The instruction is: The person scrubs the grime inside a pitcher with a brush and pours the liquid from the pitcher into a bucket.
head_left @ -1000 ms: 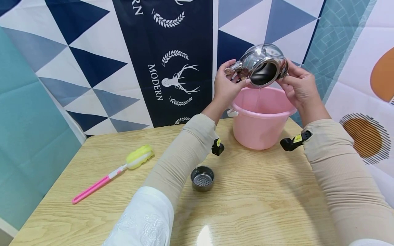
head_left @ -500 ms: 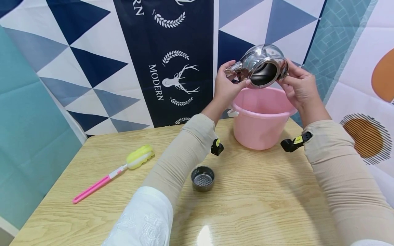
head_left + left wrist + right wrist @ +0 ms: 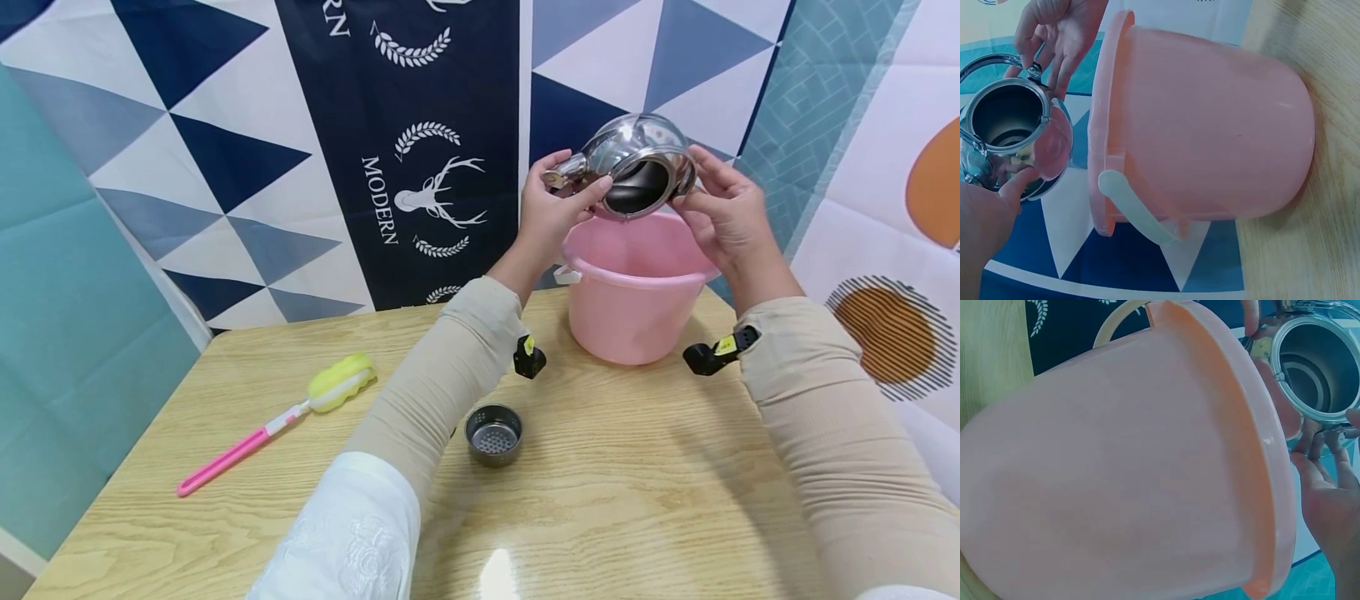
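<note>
A shiny stainless steel kettle (image 3: 633, 143) is tipped over the pink bucket (image 3: 632, 321), its lidless round mouth facing me and downward. My left hand (image 3: 543, 215) grips it on the spout side, thumb lying on the body near the mouth's edge. On the opposite side, my right hand (image 3: 727, 215) pinches the kettle where its handle joins. The left wrist view shows the kettle's metal body (image 3: 1054, 144) beside the bucket's rim, with the curved handle swung aside. Its dark interior is visible in both wrist views; the fingers behind the kettle are partly hidden.
On the wooden table (image 3: 600, 500) a small perforated metal strainer (image 3: 493, 435) stands near my left forearm. A sponge bottle brush (image 3: 277, 423) with yellow head and pink handle lies at the left. Patterned wall cloth (image 3: 442, 208) hangs right behind the table.
The thin stream of water falling from the kettle's mouth a second ago is gone. Both hands have shifted the kettle slightly left and down, still over the bucket.
</note>
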The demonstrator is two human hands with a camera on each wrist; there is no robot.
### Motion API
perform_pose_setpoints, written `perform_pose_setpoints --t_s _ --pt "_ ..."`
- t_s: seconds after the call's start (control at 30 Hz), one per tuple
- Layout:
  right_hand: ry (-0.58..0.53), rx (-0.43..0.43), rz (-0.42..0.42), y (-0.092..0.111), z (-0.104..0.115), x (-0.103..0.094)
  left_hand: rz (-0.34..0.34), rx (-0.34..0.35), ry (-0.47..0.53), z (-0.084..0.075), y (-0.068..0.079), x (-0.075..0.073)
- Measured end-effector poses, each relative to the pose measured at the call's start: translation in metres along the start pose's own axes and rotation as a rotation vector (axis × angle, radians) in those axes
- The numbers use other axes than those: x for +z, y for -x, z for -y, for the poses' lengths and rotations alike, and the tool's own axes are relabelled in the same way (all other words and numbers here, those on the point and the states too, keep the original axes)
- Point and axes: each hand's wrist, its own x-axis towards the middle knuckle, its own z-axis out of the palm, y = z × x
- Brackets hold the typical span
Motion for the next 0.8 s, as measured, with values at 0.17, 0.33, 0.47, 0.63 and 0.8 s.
perform_pose_setpoints --t_s 0.17,0.33,0.47,0.63,0.8 --pt "0.009 0.005 0.000 0.0001 0.0004 -0.0004 0.008 0.019 -0.015 0.0006 0.0009 -0.0005" --pt "0.054 0.015 0.015 0.0013 0.0019 -0.0012 0.013 0.054 -0.069 0.0004 0.0006 -0.0023" --pt "0.070 0.022 0.023 0.0030 0.0028 -0.0011 0.017 0.069 -0.091 -0.0002 0.0005 -0.0026" --pt "0.077 0.023 0.023 0.0043 0.0034 -0.0003 0.019 0.078 -0.083 -0.0006 0.0007 -0.0030" --pt "0.073 0.008 0.033 0.0049 0.0038 0.0004 0.020 0.081 -0.086 -0.0011 0.0013 -0.0032"
